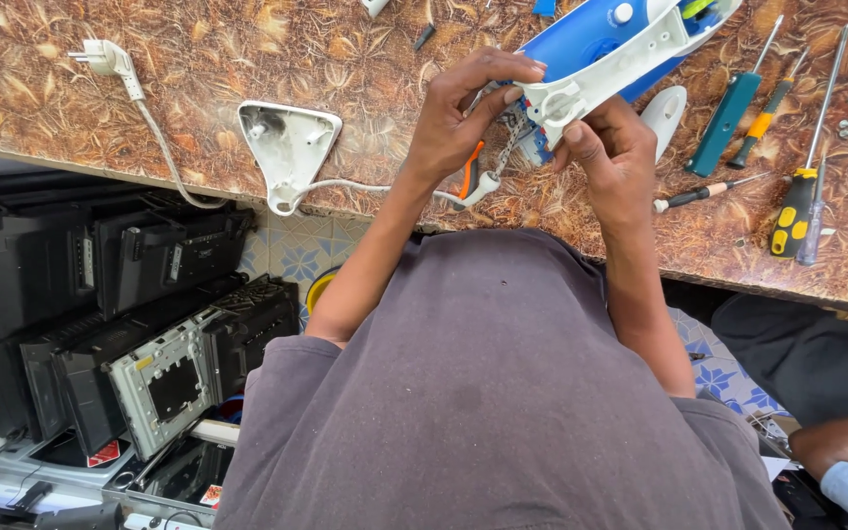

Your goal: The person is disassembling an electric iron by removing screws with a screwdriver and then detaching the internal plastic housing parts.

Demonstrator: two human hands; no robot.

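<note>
A white plug (100, 57) and triangular rear cover (289, 147) lie detached on the counter (198, 59), clear of the work. The left hand (458, 123) and right hand (615, 157) raise the blue-and-white iron body (610, 49) above the counter edge, fingers clenched on its rear end, exposing the cord entry. Screwdrivers (738, 108) lie within reach at right.

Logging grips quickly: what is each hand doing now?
Left hand: closed on the blue and white iron.
Right hand: closed on the same iron.
</note>
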